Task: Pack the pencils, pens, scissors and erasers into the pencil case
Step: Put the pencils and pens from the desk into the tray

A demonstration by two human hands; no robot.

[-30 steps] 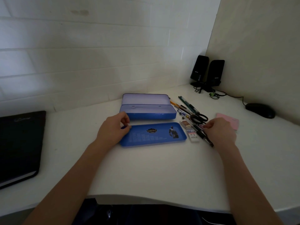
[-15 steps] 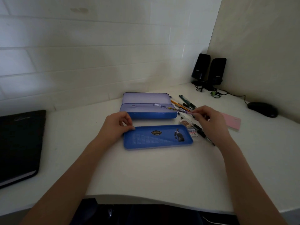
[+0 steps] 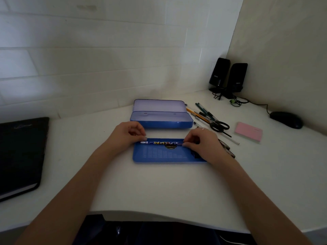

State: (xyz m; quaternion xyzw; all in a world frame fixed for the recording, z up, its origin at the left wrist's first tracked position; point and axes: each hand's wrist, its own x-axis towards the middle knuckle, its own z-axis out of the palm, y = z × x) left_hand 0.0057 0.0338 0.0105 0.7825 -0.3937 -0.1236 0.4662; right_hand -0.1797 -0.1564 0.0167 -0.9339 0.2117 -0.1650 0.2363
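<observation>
White table (image 3: 159, 188), tiled wall. Patterned pencil (image 3: 161, 143) along blue tray's (image 3: 164, 156) far edge, left hand (image 3: 127, 134) and right hand (image 3: 201, 140) pinching its ends. Pencil case (image 3: 161, 119) open beyond. Risk: released unevenly, pencil rolls off shallow rim.

Wide bare desk (image 3: 159, 188) in front of the blue tray (image 3: 164, 155), easy passage there. Both hands crowd the tray's far edge: left hand (image 3: 127, 133) and right hand (image 3: 203, 140) at either end of 1 patterned pencil (image 3: 162, 143). Only a narrow strip separates tray from open pencil case (image 3: 161, 119). Right side is cluttered: scissors (image 3: 220, 126) among loose pens (image 3: 205, 112), then a pink pad (image 3: 248, 132). Left, a black folder (image 3: 21, 152) stands well apart.
</observation>
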